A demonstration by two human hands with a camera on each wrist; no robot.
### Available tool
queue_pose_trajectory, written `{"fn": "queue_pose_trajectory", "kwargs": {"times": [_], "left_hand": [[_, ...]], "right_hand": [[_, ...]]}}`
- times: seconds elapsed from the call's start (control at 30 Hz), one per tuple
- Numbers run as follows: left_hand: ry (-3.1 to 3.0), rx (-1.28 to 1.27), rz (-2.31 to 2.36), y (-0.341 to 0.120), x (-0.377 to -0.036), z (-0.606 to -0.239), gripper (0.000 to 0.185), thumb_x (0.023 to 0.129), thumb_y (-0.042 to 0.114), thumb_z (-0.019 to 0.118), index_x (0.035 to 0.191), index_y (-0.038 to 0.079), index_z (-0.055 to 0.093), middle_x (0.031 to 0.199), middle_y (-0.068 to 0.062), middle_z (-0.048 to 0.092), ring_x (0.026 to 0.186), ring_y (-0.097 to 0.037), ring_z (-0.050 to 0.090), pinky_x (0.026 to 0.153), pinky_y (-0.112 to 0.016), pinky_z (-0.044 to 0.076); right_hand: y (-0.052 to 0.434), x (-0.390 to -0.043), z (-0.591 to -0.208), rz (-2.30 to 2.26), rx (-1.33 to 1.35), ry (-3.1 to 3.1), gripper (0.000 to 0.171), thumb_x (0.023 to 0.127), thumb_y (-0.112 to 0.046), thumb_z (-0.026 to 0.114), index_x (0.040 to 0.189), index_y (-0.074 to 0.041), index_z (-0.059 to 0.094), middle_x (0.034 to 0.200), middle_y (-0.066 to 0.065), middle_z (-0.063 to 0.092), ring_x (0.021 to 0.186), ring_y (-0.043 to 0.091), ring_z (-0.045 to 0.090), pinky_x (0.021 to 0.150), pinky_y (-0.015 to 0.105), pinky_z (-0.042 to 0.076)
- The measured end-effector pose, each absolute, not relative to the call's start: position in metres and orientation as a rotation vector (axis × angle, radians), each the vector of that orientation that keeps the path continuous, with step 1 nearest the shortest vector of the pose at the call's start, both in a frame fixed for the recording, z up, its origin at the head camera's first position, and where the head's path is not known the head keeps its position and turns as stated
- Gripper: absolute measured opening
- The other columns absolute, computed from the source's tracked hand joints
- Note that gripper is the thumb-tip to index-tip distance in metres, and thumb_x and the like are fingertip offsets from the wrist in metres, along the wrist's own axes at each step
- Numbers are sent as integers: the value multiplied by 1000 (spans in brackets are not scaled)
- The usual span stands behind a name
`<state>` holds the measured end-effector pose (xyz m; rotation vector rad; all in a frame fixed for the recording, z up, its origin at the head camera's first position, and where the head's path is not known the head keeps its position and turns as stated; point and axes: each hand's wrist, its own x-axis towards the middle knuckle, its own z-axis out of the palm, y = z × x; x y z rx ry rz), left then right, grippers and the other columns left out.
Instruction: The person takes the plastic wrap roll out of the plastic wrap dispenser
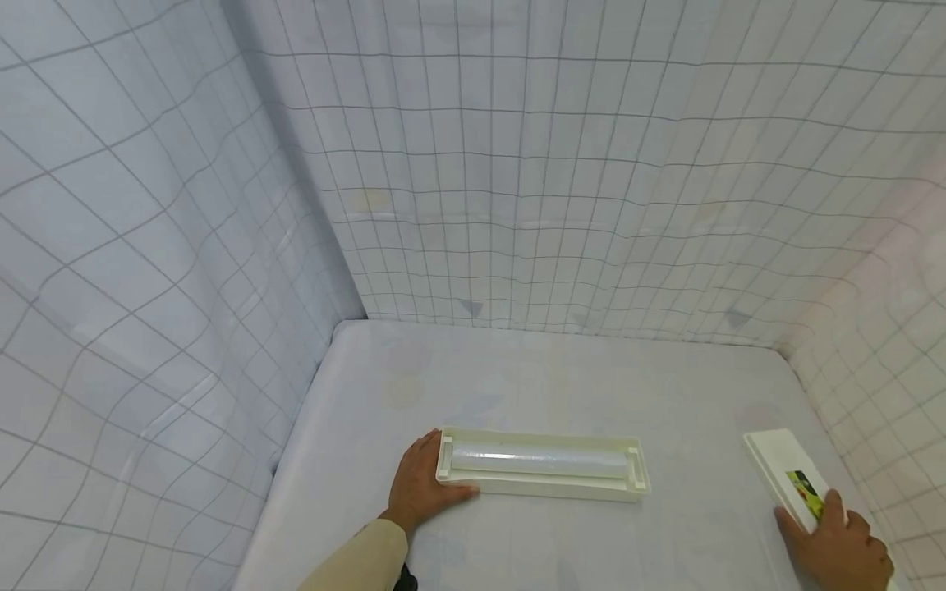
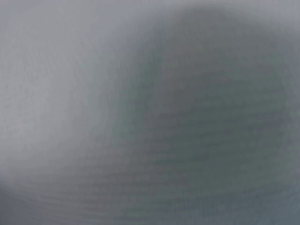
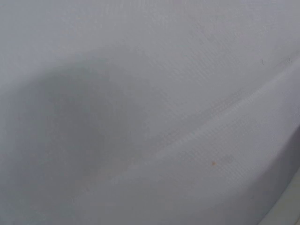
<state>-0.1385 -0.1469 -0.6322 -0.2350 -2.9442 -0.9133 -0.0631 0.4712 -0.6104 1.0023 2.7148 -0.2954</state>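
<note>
In the head view, a long off-white cling film box (image 1: 547,487) lies without a cover on the white-covered table. A shiny roll of cling film (image 1: 539,460) is inside, running along its length. My left hand (image 1: 423,484) grips the box's left end, its thumb along the front wall and fingers at the far corner. Far to the right, my right hand (image 1: 842,546) holds the near end of a long off-white lid (image 1: 783,460), which lies slanted and bears a green and dark label. The left wrist view is a grey blur; the right wrist view shows mostly pale cloth.
White cloth walls with a dark grid pattern rise at the left (image 1: 148,246), back (image 1: 517,164) and right (image 1: 902,394). The white table cover (image 1: 473,369) reaches to them. The right hand is close to the right wall.
</note>
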Motion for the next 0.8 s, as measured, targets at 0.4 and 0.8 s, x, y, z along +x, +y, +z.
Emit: {"fn": "queue_pose_trajectory", "kwargs": {"times": [0.4, 0.8], "left_hand": [[-2953, -226, -911, -146, -138, -633, 106, 61, 78, 81, 143, 18, 53, 145, -3, 61, 146, -28, 47, 124, -48, 36], [-2947, -218, -922, -146, -137, -632, 106, 61, 76, 82, 145, 17, 52, 147, -6, 59, 144, -31, 48, 123, -50, 38]], "right_hand": [[474, -63, -612, -276, 1005, 2700, 95, 93, -63, 53, 143, 8, 16, 128, 44, 30, 115, 65, 44, 96, 70, 41], [474, -65, -603, -274, 902, 2842, 104, 90, -72, 54, 146, 10, 23, 132, 44, 37, 113, 62, 50, 92, 69, 46]]}}
